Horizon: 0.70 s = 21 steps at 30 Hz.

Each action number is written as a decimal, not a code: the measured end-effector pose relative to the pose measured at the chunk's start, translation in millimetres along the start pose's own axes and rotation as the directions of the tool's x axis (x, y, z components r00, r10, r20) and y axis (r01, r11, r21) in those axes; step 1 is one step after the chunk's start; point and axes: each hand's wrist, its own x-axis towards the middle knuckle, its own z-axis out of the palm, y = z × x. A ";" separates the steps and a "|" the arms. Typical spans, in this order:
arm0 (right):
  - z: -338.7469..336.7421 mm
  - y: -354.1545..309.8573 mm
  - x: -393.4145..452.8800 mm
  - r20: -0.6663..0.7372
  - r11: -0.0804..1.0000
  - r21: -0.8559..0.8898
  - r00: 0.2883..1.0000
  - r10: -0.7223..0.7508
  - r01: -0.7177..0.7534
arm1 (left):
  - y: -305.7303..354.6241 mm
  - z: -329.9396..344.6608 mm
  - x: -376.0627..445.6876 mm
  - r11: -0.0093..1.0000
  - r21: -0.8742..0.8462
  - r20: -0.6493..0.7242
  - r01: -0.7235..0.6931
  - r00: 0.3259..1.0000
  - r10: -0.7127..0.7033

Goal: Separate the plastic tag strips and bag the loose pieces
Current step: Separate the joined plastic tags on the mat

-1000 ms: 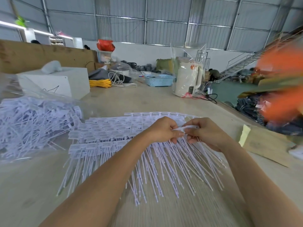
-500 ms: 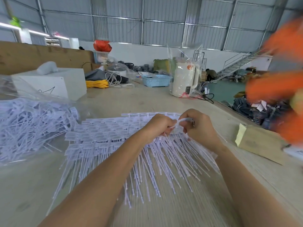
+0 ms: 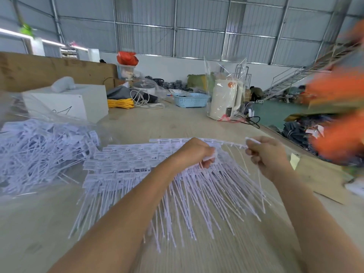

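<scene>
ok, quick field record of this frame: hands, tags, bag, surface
left hand: grips a tag head in the strip stack
right hand: pinches one pulled-off tag, tail hanging down
tag strips: stacked on the table, tails fanned toward the person
bag: clear plastic bag at left, holding loose tags
surface: wooden table

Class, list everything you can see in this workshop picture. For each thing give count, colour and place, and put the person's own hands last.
Joined tag strips: one spread stack, white, table centre.
Loose tags: many, white, in a clear bag at left.
Box: one, white, far left of table.
Cord coil: one, yellow, behind the box.
Basket: one, light blue, far centre.
Kettle: one, cream, in clear wrap, far right of centre.
Table: one, pale wood.
Left hand: one, gripping the strips at centre.
Right hand: one, pinching a single white tag, apart from the left.
</scene>
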 end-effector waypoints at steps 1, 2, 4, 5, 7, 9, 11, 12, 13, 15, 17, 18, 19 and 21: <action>-0.1 -3.4 -1.0 0.073 0.986 0.135 0.994 0.087 -0.097 | 0.3 0.2 0.5 1.000 -0.003 0.005 -0.006 1.000 0.006; 2.3 -5.9 -2.7 0.150 0.968 0.184 0.978 0.146 -0.172 | 0.4 0.2 0.8 1.000 0.009 0.016 -0.007 1.000 0.007; 11.3 -6.2 -8.9 0.272 0.969 0.084 0.941 0.200 -0.231 | 1.0 -1.4 0.2 0.999 0.054 0.039 -0.003 0.999 0.001; 16.3 -4.4 -12.8 0.319 0.974 -0.005 0.923 0.216 -0.227 | 1.6 -3.1 -0.6 0.995 0.095 0.051 -0.003 0.999 -0.002; 26.0 1.8 -19.7 0.404 0.974 -0.111 0.887 0.224 -0.196 | 3.7 -5.8 -1.7 0.977 0.213 0.089 -0.015 0.996 -0.004; 37.0 7.0 -26.1 0.443 0.979 -0.112 0.873 0.205 -0.173 | 4.6 -7.1 -2.0 0.961 0.275 0.114 -0.023 0.993 -0.008; 45.9 10.6 -29.8 0.411 0.986 -0.122 0.898 0.158 -0.117 | 3.5 -7.2 -1.9 0.971 0.237 0.127 -0.003 0.992 -0.028; 48.4 12.0 -30.4 0.384 0.986 -0.149 0.914 0.131 -0.079 | 2.5 -7.6 -2.2 0.974 0.227 0.133 0.008 0.990 -0.039; 49.4 13.6 -30.6 0.367 0.983 -0.179 0.924 0.110 -0.046 | 0.9 -8.6 -1.6 0.973 0.231 0.135 0.020 0.989 -0.052; 48.1 15.8 -29.8 0.354 0.968 -0.249 0.932 0.077 0.015 | -3.0 -12.6 0.8 0.966 0.256 0.113 0.028 0.992 -0.059; 46.1 16.2 -28.3 0.340 0.962 -0.264 0.940 0.032 0.063 | -4.9 -16.7 2.9 0.967 0.254 0.063 0.011 0.998 -0.028; 46.1 16.3 -27.2 0.328 0.966 -0.247 0.945 0.008 0.077 | -5.6 -18.4 3.8 0.970 0.242 0.047 -0.006 0.999 -0.006; 46.2 16.3 -26.5 0.319 0.968 -0.232 0.948 -0.014 0.092 | -5.5 -19.8 4.4 0.972 0.235 0.040 -0.024 0.999 0.015; 47.4 16.3 -25.8 0.317 0.969 -0.218 0.947 -0.045 0.119 | -5.0 -22.3 4.3 0.959 0.279 0.044 -0.047 0.998 0.036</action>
